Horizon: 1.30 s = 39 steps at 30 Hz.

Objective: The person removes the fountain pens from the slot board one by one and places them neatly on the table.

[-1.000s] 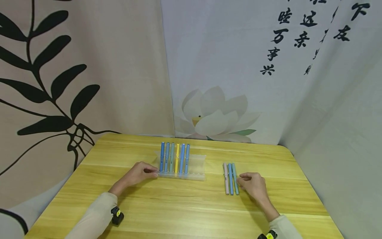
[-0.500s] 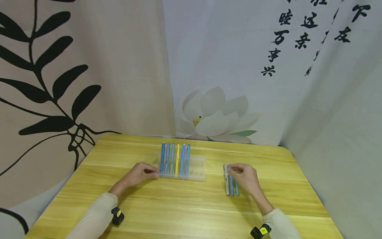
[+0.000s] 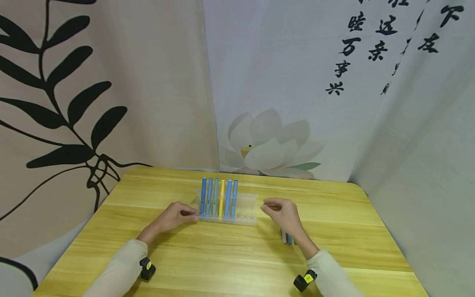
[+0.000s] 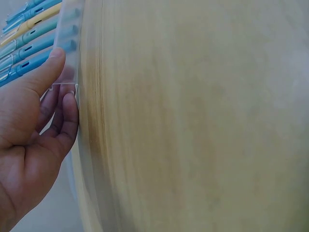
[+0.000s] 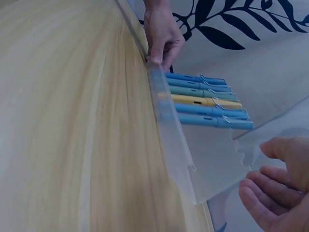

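A clear rack (image 3: 246, 208) stood on the tabletop (image 3: 222, 260), six pens (image 3: 222, 199) upright in it. At its nine o'clock the left hand (image 3: 176, 215) pinched a corner; at three, the right hand (image 3: 283, 212) hovered released, fingers relaxed. Loose pens (image 3: 289, 239) lay toward four o'clock, partly hidden.

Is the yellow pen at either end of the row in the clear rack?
No, the yellow pen stands between the green pen and a blue pen in the clear rack.
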Available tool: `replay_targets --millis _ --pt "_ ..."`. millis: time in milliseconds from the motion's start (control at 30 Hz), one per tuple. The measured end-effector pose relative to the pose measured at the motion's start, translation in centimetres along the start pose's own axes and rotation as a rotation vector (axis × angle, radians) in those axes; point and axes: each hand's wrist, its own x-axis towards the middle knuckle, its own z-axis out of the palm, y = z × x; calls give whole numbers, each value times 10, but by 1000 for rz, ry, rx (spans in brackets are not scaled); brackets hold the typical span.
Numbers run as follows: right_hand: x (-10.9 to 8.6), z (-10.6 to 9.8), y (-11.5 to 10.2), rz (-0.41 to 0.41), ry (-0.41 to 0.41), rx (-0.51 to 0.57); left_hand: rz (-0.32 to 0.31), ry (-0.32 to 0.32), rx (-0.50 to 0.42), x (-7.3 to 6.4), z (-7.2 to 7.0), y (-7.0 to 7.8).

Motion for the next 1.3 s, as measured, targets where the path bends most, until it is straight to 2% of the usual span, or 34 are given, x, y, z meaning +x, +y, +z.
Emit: replay_targets --millis 233,400,667,1067,1300 --pt "8 22 -5 -33 -13 -6 13 3 3 0 2 2" --pt "14 38 -6 -29 -40 -18 24 2 10 0 2 1" --pt "25 60 -3 -1 -122 40 -23 1 8 2 0 0" --pt "34 83 -4 -32 -96 24 -23 7 0 4 0 -2" --pt "35 90 -7 -20 -81 2 -11 5 0 1 1 -1"
